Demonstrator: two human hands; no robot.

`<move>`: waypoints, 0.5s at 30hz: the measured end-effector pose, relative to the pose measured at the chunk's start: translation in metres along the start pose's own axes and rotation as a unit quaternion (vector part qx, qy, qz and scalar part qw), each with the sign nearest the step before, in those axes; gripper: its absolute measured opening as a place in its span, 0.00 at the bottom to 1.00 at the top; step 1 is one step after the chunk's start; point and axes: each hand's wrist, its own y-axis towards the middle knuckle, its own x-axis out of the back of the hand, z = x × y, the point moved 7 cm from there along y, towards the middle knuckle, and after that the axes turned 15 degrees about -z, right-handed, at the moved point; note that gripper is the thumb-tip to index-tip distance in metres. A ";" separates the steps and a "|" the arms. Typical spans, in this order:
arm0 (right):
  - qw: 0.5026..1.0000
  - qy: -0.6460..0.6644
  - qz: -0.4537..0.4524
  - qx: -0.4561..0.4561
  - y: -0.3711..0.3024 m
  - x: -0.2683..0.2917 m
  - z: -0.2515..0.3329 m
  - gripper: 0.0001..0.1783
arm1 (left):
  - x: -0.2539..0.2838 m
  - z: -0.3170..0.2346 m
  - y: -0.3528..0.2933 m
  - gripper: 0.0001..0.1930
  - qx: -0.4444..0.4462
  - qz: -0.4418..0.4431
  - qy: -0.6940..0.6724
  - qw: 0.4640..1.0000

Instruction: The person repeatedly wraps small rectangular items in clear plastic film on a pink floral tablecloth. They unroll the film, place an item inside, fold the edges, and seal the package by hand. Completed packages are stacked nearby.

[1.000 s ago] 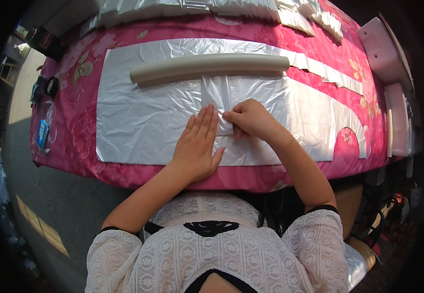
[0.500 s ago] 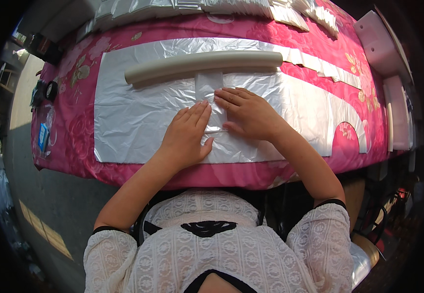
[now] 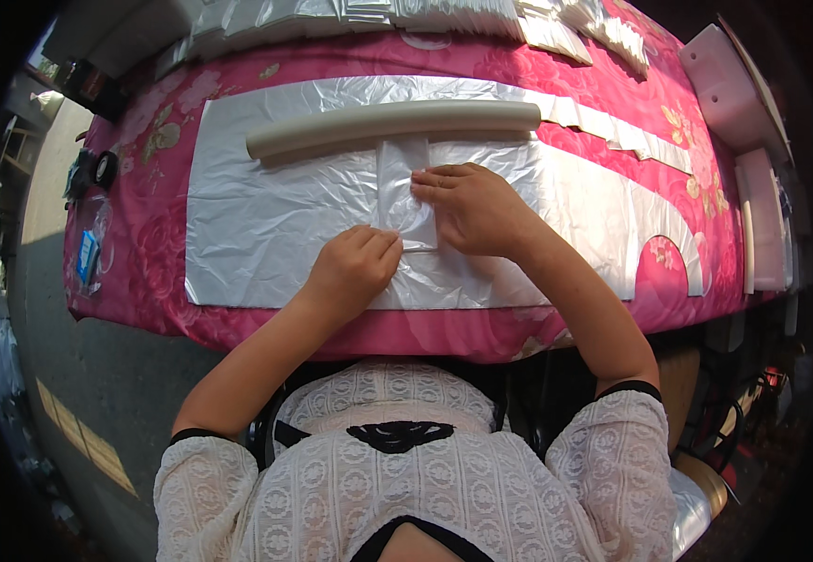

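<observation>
The small plastic bag (image 3: 406, 192) lies flat on the big silver sheet (image 3: 266, 225) spread over the pink-covered desk (image 3: 144, 234), its long axis running straight away from you, its far end just short of the one long foam tube (image 3: 392, 126). Your right hand (image 3: 477, 208) rests on its right edge, fingers nearly flat, clasping nothing. Your left hand (image 3: 355, 267), curled, presses its near left corner; both hands are equally near.

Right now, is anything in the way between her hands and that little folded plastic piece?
Nothing visible. The right hand lies flat on the folded plastic piece, and the left hand touches its lower edge. The foam tube lies beyond it.
</observation>
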 end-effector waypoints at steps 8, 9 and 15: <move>0.999 0.031 -0.019 0.033 -0.042 0.005 0.048 0.16 | 0.037 -0.035 -0.019 0.12 -0.077 0.034 -0.144 0.986; 0.999 0.029 -0.020 0.029 -0.049 0.005 0.058 0.15 | 0.043 -0.042 -0.026 0.12 -0.107 0.033 -0.165 0.980; 0.997 0.044 -0.057 0.030 -0.061 0.006 0.067 0.14 | 0.027 -0.024 -0.042 0.32 0.017 0.118 -0.156 0.981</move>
